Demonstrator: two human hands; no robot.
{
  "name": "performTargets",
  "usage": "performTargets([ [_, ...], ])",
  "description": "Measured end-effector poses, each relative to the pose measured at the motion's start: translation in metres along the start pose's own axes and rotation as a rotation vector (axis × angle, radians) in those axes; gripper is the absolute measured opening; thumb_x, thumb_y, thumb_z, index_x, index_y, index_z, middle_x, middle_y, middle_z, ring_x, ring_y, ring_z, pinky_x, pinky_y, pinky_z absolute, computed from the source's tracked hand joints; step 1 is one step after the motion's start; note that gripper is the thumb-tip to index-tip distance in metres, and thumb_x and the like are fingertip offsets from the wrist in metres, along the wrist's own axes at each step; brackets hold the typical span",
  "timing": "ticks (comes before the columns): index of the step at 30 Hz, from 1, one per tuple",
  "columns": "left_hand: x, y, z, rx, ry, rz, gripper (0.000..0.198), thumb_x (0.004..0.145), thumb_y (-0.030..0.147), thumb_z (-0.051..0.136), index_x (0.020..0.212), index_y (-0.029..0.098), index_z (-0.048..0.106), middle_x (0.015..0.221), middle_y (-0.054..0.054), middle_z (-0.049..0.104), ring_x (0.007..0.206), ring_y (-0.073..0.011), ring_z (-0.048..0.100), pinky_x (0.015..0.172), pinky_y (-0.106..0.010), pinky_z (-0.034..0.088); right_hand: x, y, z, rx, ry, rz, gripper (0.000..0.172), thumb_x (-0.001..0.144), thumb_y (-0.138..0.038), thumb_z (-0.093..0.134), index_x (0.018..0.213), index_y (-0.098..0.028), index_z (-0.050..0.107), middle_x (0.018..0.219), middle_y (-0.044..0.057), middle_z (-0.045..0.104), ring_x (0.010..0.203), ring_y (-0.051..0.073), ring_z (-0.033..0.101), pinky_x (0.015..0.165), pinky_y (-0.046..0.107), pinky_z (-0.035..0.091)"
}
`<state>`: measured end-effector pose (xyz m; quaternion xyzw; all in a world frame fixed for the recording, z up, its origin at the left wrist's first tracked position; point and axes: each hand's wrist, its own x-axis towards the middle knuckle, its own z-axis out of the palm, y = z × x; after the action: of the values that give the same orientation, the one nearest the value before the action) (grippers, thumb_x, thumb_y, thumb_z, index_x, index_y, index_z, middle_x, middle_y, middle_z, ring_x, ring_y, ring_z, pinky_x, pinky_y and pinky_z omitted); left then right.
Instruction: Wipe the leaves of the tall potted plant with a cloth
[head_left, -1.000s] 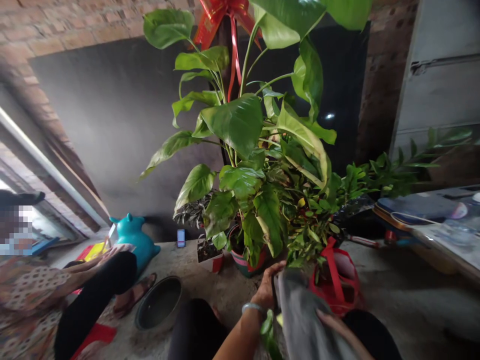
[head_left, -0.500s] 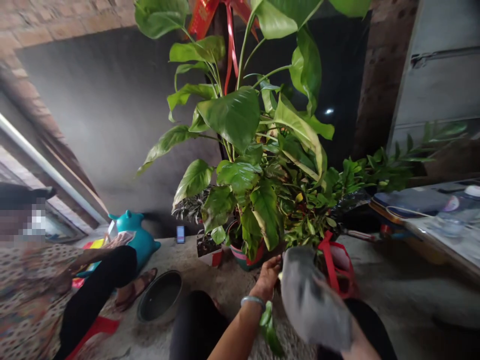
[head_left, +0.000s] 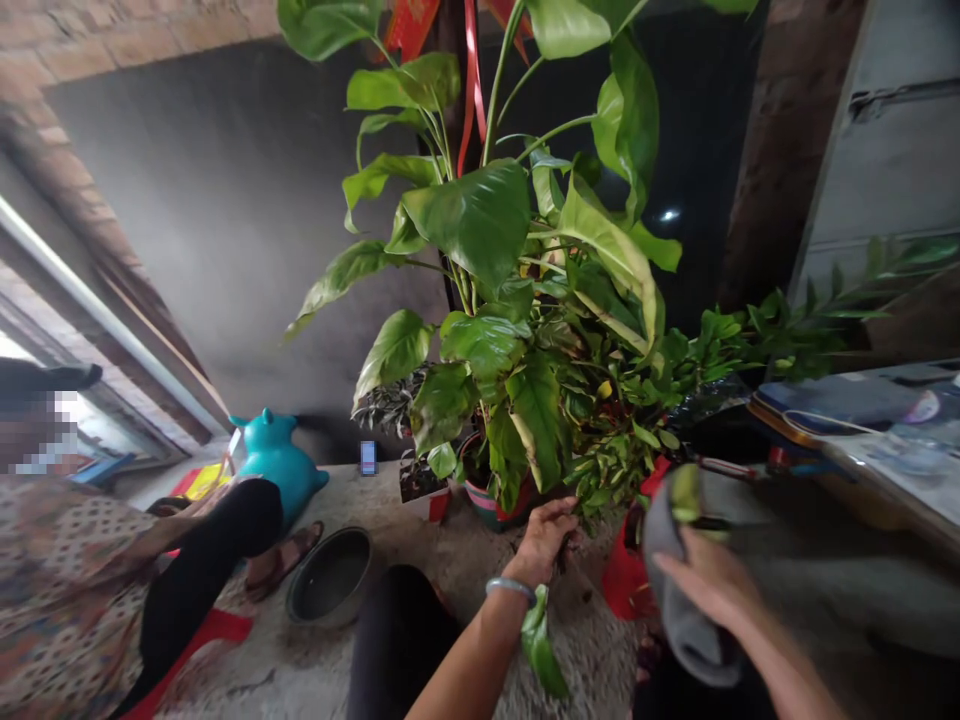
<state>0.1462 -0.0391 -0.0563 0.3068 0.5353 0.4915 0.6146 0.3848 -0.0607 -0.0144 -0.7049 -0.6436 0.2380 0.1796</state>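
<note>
A tall plant with big green leaves (head_left: 480, 220) stands in a striped pot (head_left: 491, 505) on the concrete floor. My left hand (head_left: 546, 530), with a bracelet at the wrist, is closed around thin stems at the base of a small-leaved bush (head_left: 611, 465). A loose leaf (head_left: 541, 648) hangs below that wrist. My right hand (head_left: 709, 580) is blurred and presses a grey cloth (head_left: 675, 600) against a leaf near a red bag (head_left: 626, 570). Its fingers look stretched over the cloth.
Another person sits at the left, their legs (head_left: 202, 570) stretched toward a dark round basin (head_left: 331, 575). A teal toy animal (head_left: 277, 465) and a small phone (head_left: 367, 456) sit by the wall. A cluttered low table (head_left: 870, 420) lies at the right.
The grey cloth and my right hand have swung right and up onto a leaf. My left hand has shifted slightly right and closed on the stems.
</note>
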Motion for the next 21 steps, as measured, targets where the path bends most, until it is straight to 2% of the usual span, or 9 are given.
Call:
performTargets([
  [3,-0.001,0.006,-0.001,0.050,0.001,0.013,0.059,0.070,0.026,0.078,0.125,0.005,0.072,0.070,-0.003,0.068,0.056,-0.0128,0.058,0.041,-0.022,0.038,-0.042,-0.031,0.057,0.093,-0.216,-0.120,0.060,0.066,-0.034,0.068,0.121,-0.012,0.078,0.127,0.020,0.078,0.123,0.037,0.072,0.104,0.038,0.055],
  [5,-0.001,0.008,-0.004,0.093,-0.002,0.014,0.060,0.069,0.027,0.080,0.124,0.004,0.072,0.072,-0.003,0.069,0.056,-0.0127,0.058,0.041,-0.022,0.038,-0.074,-0.031,0.073,0.166,-0.358,-0.155,0.066,0.064,-0.038,0.068,0.126,-0.016,0.077,0.133,0.015,0.076,0.130,0.036,0.067,0.108,0.037,0.054],
  [8,0.000,0.008,-0.010,0.099,-0.016,0.003,0.061,0.066,0.030,0.083,0.120,0.003,0.072,0.068,-0.002,0.066,0.055,-0.0130,0.057,0.042,-0.023,0.038,-0.091,-0.002,0.048,0.329,-0.428,-0.056,0.072,0.066,-0.047,0.065,0.131,-0.016,0.074,0.140,0.014,0.072,0.136,0.038,0.062,0.113,0.040,0.050],
  [10,0.000,0.007,-0.010,0.058,-0.013,-0.015,0.058,0.065,0.030,0.083,0.115,0.004,0.073,0.065,-0.001,0.064,0.055,-0.0130,0.057,0.042,-0.023,0.036,-0.074,0.019,0.015,0.384,-0.332,0.044,0.075,0.071,-0.056,0.059,0.132,-0.015,0.072,0.138,0.016,0.073,0.132,0.037,0.066,0.111,0.039,0.052],
  [12,-0.001,0.006,-0.009,0.011,-0.011,-0.047,0.053,0.064,0.029,0.081,0.112,0.008,0.073,0.067,0.000,0.063,0.055,-0.0134,0.056,0.042,-0.024,0.034,-0.047,0.026,-0.012,0.338,-0.200,0.105,0.083,0.075,-0.063,0.049,0.135,-0.008,0.067,0.137,0.022,0.072,0.131,0.040,0.066,0.111,0.042,0.051],
  [14,-0.001,0.004,-0.008,-0.042,-0.013,-0.082,0.050,0.064,0.029,0.079,0.111,0.012,0.073,0.071,-0.001,0.065,0.057,-0.0146,0.058,0.045,-0.026,0.038,-0.024,0.014,-0.016,0.245,-0.103,0.130,0.086,0.075,-0.062,0.046,0.135,-0.002,0.063,0.138,0.029,0.069,0.135,0.045,0.061,0.115,0.049,0.046],
  [17,-0.003,-0.001,-0.016,-0.087,-0.006,-0.102,0.045,0.064,0.031,0.079,0.106,0.015,0.075,0.075,-0.001,0.066,0.062,-0.0157,0.060,0.053,-0.028,0.043,-0.028,-0.020,0.024,0.169,-0.109,0.081,0.072,0.070,-0.053,0.059,0.124,-0.007,0.071,0.135,0.028,0.071,0.137,0.046,0.059,0.117,0.049,0.044],
  [19,-0.004,-0.004,-0.030,-0.050,0.001,-0.082,0.045,0.063,0.034,0.083,0.102,0.014,0.077,0.070,0.000,0.063,0.062,-0.0149,0.058,0.057,-0.028,0.043,-0.053,-0.035,0.062,0.163,-0.218,-0.004,0.066,0.066,-0.048,0.067,0.120,-0.011,0.075,0.133,0.022,0.074,0.135,0.042,0.062,0.114,0.042,0.047],
  [21,-0.007,-0.006,-0.047,0.007,-0.017,-0.066,0.046,0.061,0.037,0.086,0.100,0.014,0.078,0.068,0.001,0.062,0.063,-0.0146,0.057,0.059,-0.028,0.042,-0.081,-0.036,0.086,0.171,-0.388,-0.116,0.068,0.065,-0.044,0.068,0.125,-0.012,0.074,0.136,0.020,0.073,0.135,0.040,0.062,0.114,0.040,0.047],
])
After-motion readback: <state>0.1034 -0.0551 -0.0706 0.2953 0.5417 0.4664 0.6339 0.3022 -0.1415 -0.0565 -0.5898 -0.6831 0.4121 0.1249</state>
